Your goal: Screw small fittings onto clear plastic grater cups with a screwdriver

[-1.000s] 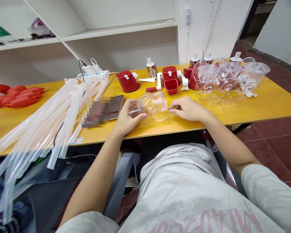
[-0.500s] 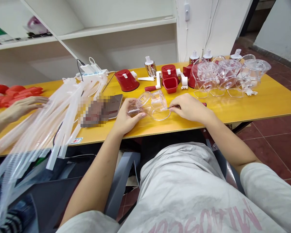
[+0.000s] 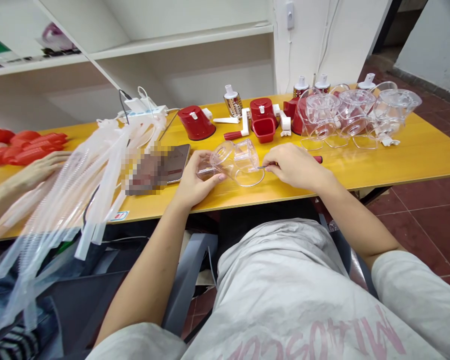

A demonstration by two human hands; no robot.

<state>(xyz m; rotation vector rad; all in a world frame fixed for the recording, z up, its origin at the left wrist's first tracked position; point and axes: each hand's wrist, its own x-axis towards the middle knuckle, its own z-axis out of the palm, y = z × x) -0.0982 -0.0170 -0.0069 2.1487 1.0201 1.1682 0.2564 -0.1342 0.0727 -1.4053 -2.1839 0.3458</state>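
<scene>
Fingers point(image 3: 57, 156) of a co-worker's hand point(image 3: 41, 169) have newly come onto the strips point(image 3: 82, 185) at far left. Left hand point(image 3: 194, 182) wraps the housing point(image 3: 234, 159), which lies on its side on the table point(image 3: 397, 162). Right hand point(image 3: 294, 167) pinches a screwdriver point(image 3: 264, 166), its tip still at the housing's rim, so the work holds its place.

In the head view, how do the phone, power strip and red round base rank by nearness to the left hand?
From the left hand, holding the clear housing:
1. phone, just left.
2. red round base, behind.
3. power strip, far back left.
</scene>
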